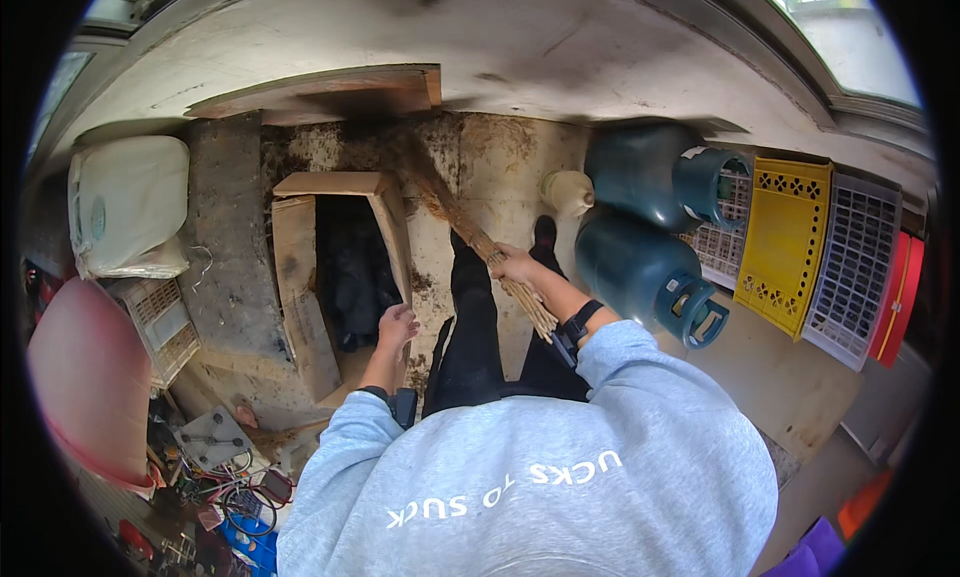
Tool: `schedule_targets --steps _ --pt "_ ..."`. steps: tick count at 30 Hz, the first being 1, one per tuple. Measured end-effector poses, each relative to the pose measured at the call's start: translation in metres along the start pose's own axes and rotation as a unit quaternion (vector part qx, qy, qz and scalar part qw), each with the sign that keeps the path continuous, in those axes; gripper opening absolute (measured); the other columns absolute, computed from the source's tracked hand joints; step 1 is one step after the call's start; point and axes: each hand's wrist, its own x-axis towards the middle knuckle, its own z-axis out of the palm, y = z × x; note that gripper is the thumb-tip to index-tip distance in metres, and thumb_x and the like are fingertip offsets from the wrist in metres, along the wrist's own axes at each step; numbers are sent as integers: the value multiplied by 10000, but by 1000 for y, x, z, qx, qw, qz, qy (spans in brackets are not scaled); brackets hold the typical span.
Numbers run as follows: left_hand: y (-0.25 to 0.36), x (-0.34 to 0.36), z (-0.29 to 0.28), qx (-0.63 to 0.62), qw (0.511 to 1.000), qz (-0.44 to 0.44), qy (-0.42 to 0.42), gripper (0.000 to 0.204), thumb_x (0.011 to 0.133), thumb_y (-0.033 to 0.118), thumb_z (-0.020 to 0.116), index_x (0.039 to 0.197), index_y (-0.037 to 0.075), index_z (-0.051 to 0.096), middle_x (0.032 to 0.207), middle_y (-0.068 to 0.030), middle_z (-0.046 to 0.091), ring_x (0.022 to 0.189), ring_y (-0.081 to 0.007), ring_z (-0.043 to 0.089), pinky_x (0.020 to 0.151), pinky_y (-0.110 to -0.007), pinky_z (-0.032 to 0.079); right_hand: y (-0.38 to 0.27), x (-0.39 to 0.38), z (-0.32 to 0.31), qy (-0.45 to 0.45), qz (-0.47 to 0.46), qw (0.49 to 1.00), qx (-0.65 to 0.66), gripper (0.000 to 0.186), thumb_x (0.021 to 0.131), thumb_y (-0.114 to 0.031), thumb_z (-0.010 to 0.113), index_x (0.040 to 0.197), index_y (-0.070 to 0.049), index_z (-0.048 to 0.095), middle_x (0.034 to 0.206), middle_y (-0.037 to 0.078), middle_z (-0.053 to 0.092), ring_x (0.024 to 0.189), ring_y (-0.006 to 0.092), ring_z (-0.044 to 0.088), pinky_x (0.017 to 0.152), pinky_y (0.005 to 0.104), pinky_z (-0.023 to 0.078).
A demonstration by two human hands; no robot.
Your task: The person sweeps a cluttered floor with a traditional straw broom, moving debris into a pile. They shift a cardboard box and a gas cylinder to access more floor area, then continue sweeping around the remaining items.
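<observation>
Brown twig broom (pixel 462 220): grasped in right hand (pixel 517 265), far end near floor's (pixel 515 177) wall-side edge; left hand (pixel 397 329) released, loosely curled (contact unclear) by cardboard box's (pixel 298 287) right rim.

L head cam, fisheye, close dn view

Toward its far edge, pale floor (pixel 507 177) is partly free between a brown cardboard box (pixel 303 327) and teal gas cylinders (pixel 622 262); a tan stick broom (pixel 467 224) intrudes.
</observation>
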Motion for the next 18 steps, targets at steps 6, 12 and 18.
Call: schedule_targets --steps 6,12,18 --pt "19 -9 -32 -64 996 36 51 356 876 149 570 1211 36 529 950 -70 625 739 -154 634 629 -281 529 -20 -24 33 19 -53 993 -104 777 640 -56 678 1374 -75 424 1009 170 618 854 249 595 738 342 484" --pt "20 -16 -27 -95 992 37 76 340 877 149 572 1193 26 546 955 -83 629 752 -153 633 621 -281 529 -28 -35 -14 13 -42 995 -85 742 697 22 636 1387 -73 380 812 137 582 574 207 568 494 346 476" --pt "1 -30 0 -186 979 27 84 391 886 170 563 1246 30 499 1028 -102 616 823 -190 642 716 -319 532 -49 23 -42 114 43 992 -40 412 711 -11 629 1111 -19 530 778 131 576 612 271 567 522 411 467"
